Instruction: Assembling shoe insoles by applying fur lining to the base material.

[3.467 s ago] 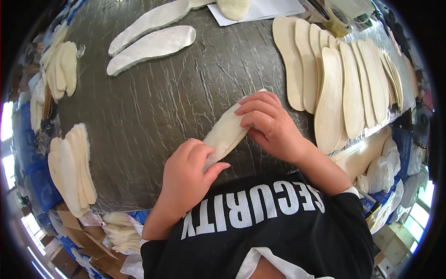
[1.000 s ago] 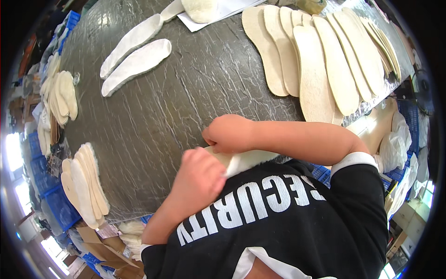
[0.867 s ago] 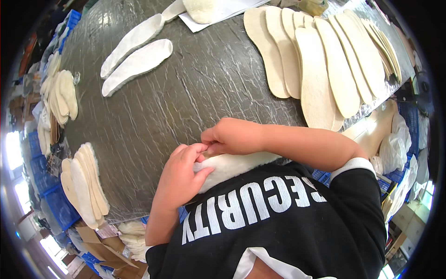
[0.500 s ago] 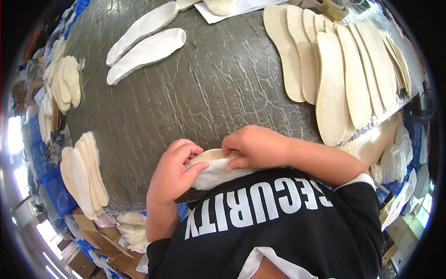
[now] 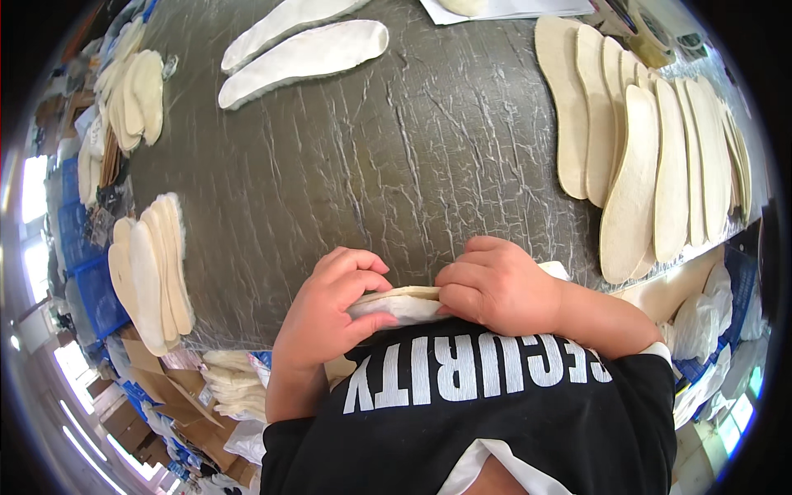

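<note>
Both my hands hold a cream insole with a white fleece underside point(image 5: 404, 303) at the near edge of the table, close to my chest. My left hand point(image 5: 330, 309) pinches its left end between thumb and fingers. My right hand point(image 5: 499, 285) is curled over its right part, fingertips pressing the top layer. The insole lies roughly level, its right end showing past my right hand. The table top point(image 5: 371, 181) is covered with wrinkled grey plastic.
A row of several overlapping cream insoles point(image 5: 652, 140) lies at the right. Two white fleece insoles point(image 5: 305, 51) lie at the far middle. Stacks of insoles point(image 5: 153, 264) sit at the left edge, more at the far left point(image 5: 132, 95). Cardboard boxes and bags lie below the table.
The insole was brought from the table surface toward my body. Both hands now grip it at the table's near edge, with my right hand moved from the left side onto its right part.
</note>
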A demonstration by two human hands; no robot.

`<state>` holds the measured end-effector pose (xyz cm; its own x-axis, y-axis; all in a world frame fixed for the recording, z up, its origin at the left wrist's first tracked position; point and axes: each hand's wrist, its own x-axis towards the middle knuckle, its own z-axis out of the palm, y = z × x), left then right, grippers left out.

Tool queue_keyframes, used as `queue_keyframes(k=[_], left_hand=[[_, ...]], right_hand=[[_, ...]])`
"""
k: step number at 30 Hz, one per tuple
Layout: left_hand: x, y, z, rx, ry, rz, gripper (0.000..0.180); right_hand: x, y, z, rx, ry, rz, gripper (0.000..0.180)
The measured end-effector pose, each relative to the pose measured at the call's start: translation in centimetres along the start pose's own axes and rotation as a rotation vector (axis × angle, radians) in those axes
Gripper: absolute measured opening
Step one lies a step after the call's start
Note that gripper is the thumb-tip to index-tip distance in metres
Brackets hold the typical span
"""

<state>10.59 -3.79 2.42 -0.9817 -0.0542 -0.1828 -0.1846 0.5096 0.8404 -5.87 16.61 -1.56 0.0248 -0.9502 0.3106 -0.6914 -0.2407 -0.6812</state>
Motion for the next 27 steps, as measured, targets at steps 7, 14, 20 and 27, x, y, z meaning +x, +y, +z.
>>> queue_keyframes(k=[7, 14, 20, 27], left_hand=[[-0.7, 1.1, 0.4, 0.065, 0.115, 0.065, 0.032], [-0.5, 0.5, 0.6, 0.068, 0.136, 0.033, 0.018], [-0.4, 1.1, 0.2, 0.115, 0.095, -0.008, 0.019], [-1.5, -0.1, 0.4, 0.068, 0.125, 0.017, 0.014]], right_hand=[[0.8, -1.0, -0.6, -0.055, -0.094, 0.132, 0.016], [1.7, -1.1, -0.3, -0.169, -0.084, 0.033, 0.013], [1.5, -0.8, 0.0, -0.172, -0.043, 0.029, 0.012], [1.3, -0.4, 0.2, -0.091, 0.066, -0.017, 0.019]])
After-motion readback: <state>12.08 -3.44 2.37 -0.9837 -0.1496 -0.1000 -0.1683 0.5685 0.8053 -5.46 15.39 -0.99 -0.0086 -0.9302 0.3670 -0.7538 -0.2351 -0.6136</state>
